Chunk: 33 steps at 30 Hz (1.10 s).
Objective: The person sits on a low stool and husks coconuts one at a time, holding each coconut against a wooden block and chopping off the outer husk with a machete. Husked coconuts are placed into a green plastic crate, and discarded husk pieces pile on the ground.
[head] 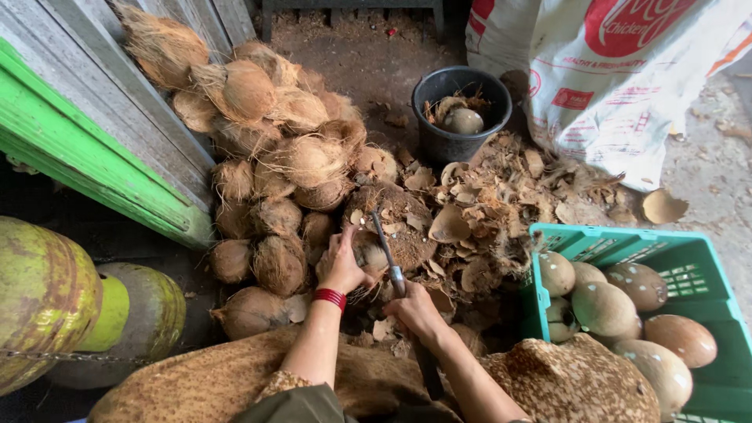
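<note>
Nearest: knees under brown speckled cloth [572, 384], forearms reaching fwd over it. Right hand [415, 309] is wrapped tight round the handle of a long narrow steel blade [384, 243], tip pointing away and up, edge over the work. Left hand [342, 262], red band at the wrist, is clamped on a brown, partly husked coconut [368, 257] w/ fingers curled over the top, prob. to pin it so it can't roll under the blade. Coconut sits on the ground just in front of the knees, against a round, dark, fibre-covered chopping block [403, 219].

Right side: teal plastic crate [689, 258] w/ smooth, peeled, pale-brown coconuts [603, 307], close for dropping in. Left: pile of hairy unpeeled coconuts [274, 157] against a grey-and-green wooden wall [94, 157]; yellow-green gas cylinders [47, 298] beside. Shell chips and husk scraps [486, 204] litter the ground past the block, crowding it. Further: black bucket [460, 117] w/ scraps, white printed sack [611, 78].
</note>
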### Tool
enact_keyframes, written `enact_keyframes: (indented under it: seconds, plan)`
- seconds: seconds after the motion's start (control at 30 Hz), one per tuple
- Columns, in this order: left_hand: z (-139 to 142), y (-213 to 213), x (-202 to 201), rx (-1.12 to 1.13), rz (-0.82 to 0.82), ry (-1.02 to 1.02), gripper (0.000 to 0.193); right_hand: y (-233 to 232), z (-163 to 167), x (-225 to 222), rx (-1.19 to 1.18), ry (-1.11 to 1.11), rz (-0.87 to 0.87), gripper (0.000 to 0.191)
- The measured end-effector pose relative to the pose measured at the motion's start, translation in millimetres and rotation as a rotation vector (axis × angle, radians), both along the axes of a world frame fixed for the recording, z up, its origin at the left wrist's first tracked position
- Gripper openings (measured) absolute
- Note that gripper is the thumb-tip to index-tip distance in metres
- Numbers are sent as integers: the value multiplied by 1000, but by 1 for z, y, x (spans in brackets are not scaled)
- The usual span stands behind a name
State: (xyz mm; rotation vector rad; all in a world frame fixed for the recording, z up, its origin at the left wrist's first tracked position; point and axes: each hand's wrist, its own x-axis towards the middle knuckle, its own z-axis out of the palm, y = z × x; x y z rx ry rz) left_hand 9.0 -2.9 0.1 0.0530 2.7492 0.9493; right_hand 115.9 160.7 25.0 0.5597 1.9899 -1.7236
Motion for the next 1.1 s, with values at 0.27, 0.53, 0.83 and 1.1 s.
enact_keyframes:
  seconds: [0.27, 0.53, 0.83, 1.1]
  plan:
    - [13, 9, -2, -53, -6, -51, 113, 1, -16, 13, 75, 328, 12, 9]
    - [13, -9, -3, 38, -52, -101, 117, 31, -87, -5, 132, -132, -112, 12]
    - [12, 21, -15, -118, -10, -194, 141, 0, -1, 9, 343, 526, 112, 10]
    - [11, 14, -19, -151, -72, -151, 123, 33, -33, -8, -9, -16, -181, 9]
